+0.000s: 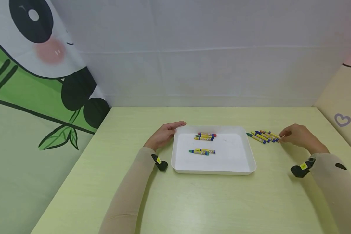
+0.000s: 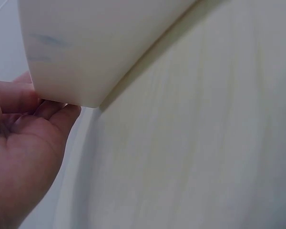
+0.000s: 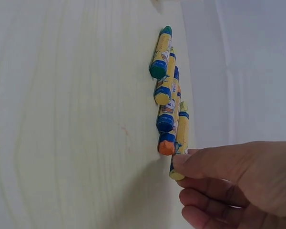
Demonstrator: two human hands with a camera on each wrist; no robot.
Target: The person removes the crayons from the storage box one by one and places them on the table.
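My left hand [image 1: 161, 134] holds the back left corner of a white tray [image 1: 225, 162], its fingertips at the rim in the left wrist view. On the tray lie a red crayon [image 1: 211, 135], a green crayon [image 1: 199, 152] and several others in two small groups. Right of the tray, my right hand [image 1: 296, 138] pinches the near end of a yellow crayon [image 3: 182, 126] between thumb and fingers. Beside that crayon lies a slanting row: an orange crayon [image 3: 167, 145], a blue crayon [image 3: 166, 119], another yellow crayon [image 3: 163, 93] and a dark green crayon [image 3: 161, 55].
The pale wood-grain table [image 1: 193, 201] carries the tray and the crayons. A pale cloth wall [image 1: 210, 78] stands along its back edge. Printed panels rise at both sides, with a panda drawing [image 1: 49, 39] on the left one. Each wrist wears a small black camera [image 1: 299, 170].
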